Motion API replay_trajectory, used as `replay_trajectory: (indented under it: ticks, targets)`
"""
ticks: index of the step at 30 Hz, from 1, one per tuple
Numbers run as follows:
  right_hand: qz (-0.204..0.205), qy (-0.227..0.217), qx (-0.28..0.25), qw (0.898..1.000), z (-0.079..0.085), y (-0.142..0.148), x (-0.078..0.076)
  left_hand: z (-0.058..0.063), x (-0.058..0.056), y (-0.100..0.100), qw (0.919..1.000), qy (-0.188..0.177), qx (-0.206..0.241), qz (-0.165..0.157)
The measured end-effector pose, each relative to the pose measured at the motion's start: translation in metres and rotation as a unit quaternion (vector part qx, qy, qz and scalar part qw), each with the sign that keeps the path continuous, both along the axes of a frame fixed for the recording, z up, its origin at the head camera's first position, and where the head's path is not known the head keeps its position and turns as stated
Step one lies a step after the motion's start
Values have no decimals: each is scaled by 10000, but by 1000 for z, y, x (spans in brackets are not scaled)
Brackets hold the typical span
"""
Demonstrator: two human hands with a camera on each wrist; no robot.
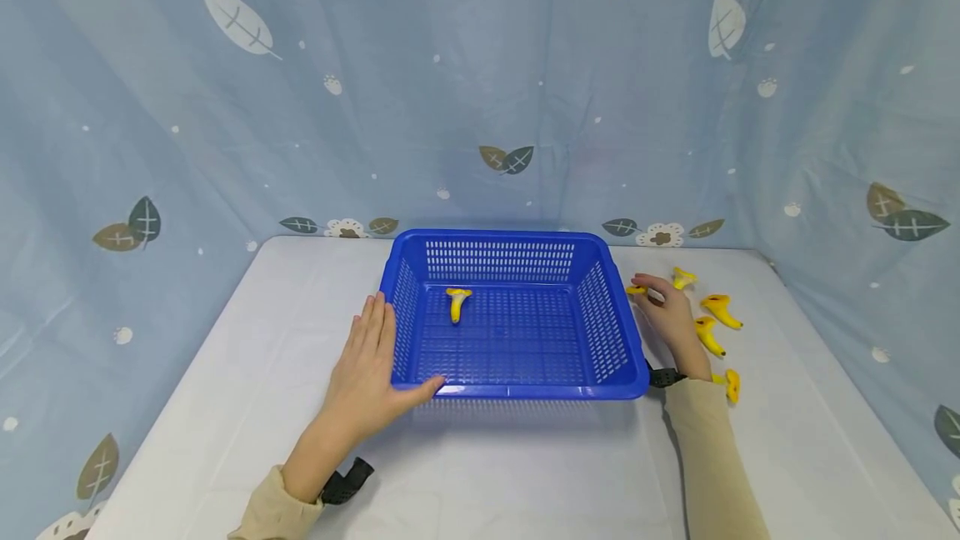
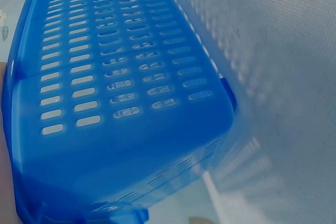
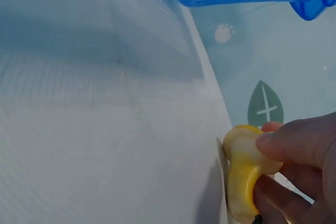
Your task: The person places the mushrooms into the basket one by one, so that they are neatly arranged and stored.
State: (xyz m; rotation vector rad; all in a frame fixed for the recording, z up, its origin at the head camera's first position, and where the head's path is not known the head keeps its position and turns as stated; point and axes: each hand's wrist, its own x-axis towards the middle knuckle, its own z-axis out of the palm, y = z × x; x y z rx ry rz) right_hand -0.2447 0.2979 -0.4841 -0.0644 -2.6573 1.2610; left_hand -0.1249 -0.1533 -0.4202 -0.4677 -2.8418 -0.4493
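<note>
A blue plastic basket [image 1: 517,392] stands on the white table, and its slotted side wall [image 2: 105,145] fills much of the left wrist view. My left hand [image 1: 367,377] rests with straight fingers along the basket's left rim, the thumb over its front left corner. Inside the basket, towards the back left, lies a small yellow banana-like toy [image 1: 457,304] with a flared end. Beyond the basket's right side, my right hand [image 1: 670,319] pinches a similar yellow toy [image 3: 244,177], pale near its flared end and black at the tip. The toy is close against the table.
More yellow toys lie on the table right of the basket: one [image 1: 683,278] behind the right hand, two [image 1: 722,311] beside it, and one [image 1: 732,386] by the right sleeve. A blue leaf-patterned curtain [image 1: 525,90] rises behind the table.
</note>
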Motion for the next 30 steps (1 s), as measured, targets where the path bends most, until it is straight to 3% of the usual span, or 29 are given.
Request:
replay_trajectory:
  ticks: [10,21,30]
  targets:
    - [-145,-355,118,9992,2,2,5,0,0,0,10000,-10,19,-1]
    - [-9,-356,502,9981,7,4,4,0,0,-1,10000,62,1,-13]
    - [35,-779,618,9950,14,4,9,0,0,0,10000,26,-18,10]
